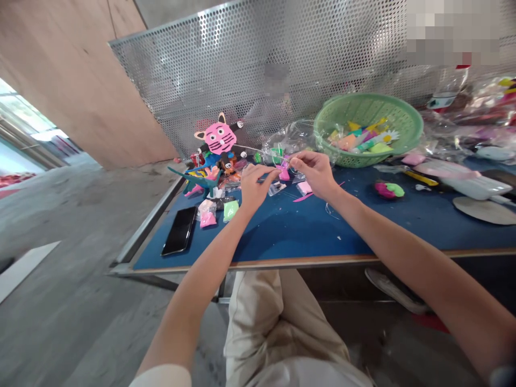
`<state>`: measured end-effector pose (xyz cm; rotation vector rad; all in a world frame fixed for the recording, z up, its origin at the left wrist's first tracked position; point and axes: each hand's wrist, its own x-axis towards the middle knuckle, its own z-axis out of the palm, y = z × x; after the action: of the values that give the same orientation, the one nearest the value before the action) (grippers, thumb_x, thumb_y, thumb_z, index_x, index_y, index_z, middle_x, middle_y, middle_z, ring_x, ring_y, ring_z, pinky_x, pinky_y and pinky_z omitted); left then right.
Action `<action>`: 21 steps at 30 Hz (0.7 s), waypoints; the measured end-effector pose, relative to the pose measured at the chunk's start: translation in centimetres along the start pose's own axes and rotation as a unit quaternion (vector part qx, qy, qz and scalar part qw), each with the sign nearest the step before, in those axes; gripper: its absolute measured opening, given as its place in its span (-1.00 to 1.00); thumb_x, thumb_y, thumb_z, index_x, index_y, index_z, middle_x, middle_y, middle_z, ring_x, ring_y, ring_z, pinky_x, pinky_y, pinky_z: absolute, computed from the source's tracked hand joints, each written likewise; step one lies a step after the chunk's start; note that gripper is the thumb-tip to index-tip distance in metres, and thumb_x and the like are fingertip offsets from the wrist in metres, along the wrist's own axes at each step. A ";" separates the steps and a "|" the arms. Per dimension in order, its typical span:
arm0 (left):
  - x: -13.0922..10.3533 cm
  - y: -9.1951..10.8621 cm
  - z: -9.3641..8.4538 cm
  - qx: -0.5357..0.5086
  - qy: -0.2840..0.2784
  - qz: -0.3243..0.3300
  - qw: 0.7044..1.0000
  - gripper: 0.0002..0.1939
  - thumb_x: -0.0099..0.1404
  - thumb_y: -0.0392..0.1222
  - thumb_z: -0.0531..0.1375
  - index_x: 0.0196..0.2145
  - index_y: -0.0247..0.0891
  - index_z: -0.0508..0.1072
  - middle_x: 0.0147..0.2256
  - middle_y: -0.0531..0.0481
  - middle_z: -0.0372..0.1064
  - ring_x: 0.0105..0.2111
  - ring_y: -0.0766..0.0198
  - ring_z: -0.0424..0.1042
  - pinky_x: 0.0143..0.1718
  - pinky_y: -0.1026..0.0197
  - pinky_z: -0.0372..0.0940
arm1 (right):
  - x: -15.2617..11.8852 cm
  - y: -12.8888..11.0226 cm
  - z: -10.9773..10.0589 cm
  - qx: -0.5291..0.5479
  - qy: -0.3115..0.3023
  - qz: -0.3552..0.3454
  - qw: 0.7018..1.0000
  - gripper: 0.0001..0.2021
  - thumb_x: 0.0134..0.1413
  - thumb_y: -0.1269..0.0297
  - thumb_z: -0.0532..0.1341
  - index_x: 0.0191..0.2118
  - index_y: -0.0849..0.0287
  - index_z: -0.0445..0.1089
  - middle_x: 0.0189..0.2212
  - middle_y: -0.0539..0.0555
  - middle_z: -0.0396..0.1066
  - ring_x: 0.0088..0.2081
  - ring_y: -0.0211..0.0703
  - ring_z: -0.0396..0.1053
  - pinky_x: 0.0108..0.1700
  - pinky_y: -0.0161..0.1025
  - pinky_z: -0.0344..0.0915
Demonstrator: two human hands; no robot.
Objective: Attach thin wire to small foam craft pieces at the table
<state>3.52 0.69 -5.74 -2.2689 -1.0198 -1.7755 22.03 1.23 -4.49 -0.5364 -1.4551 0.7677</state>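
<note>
A small pink piece (pixel 284 172) is held up between my two hands, above the blue table (pixel 282 236). My left hand (pixel 258 184) pinches its left side between thumb and fingertips. At its upper right is my right hand (pixel 313 171), with thumb and index finger pressed together; what they pinch is too small to make out. Below the hands lie a small packet with pale pink stuff (pixel 304 187) and a thin pink strip (pixel 303 198).
Left on the table are a phone (pixel 179 231), pink (pixel 208 217) and green packets (pixel 231 210), and a pink cat-faced figure (pixel 220 137). A green basket (pixel 411 129) of colourful pieces stands back right, near a pink-green lump (pixel 389 190) and a yellow cutter (pixel 421 178).
</note>
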 end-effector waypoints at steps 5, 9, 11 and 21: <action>0.4 0.5 -0.4 0.009 -0.004 -0.038 0.999 -0.68 0.35 0.10 0.25 -0.41 -0.16 0.56 -0.36 0.05 0.55 -0.32 0.26 0.41 -0.11 0.09 0.22 | 0.2 0.2 -0.1 0.011 0.020 0.011 1.000 -0.73 0.01 0.00 0.41 -0.40 0.10 0.50 -0.42 -0.02 0.48 -0.35 -0.24 0.38 -0.19 -0.20 0.37; 0.3 0.7 -0.4 0.023 -0.003 -0.061 0.998 -0.63 0.29 0.18 0.28 -0.40 -0.19 0.49 -0.39 0.04 0.47 -0.31 0.24 0.37 -0.09 0.09 0.21 | 0.1 0.5 -0.2 0.002 -0.012 0.022 1.000 -0.73 0.04 -0.01 0.39 -0.40 0.10 0.50 -0.42 -0.01 0.46 -0.36 -0.24 0.36 -0.21 -0.20 0.36; 0.2 0.7 -0.3 0.045 0.034 -0.074 0.996 -0.57 0.21 0.25 0.32 -0.27 -0.20 0.48 -0.32 -0.01 0.44 -0.24 0.20 0.37 -0.06 0.06 0.22 | 0.0 0.7 -0.2 0.002 -0.020 0.020 1.000 -0.74 0.05 0.02 0.39 -0.39 0.10 0.50 -0.41 -0.01 0.46 -0.37 -0.25 0.35 -0.23 -0.21 0.34; 0.6 0.1 -1.0 0.067 0.034 -0.022 0.997 -0.28 0.15 0.35 0.31 0.14 -0.04 0.34 0.15 -0.17 0.21 0.21 -0.05 0.17 0.21 -0.13 0.12 | -0.2 0.0 0.0 0.000 -0.036 0.009 0.999 -0.76 0.02 0.08 0.43 -0.43 0.12 0.48 -0.44 -0.04 0.43 -0.39 -0.28 0.30 -0.26 -0.22 0.28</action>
<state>2.75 0.43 -4.86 -2.1090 -1.1469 -1.7294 22.06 1.13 -4.64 -0.5282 -1.5180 0.8074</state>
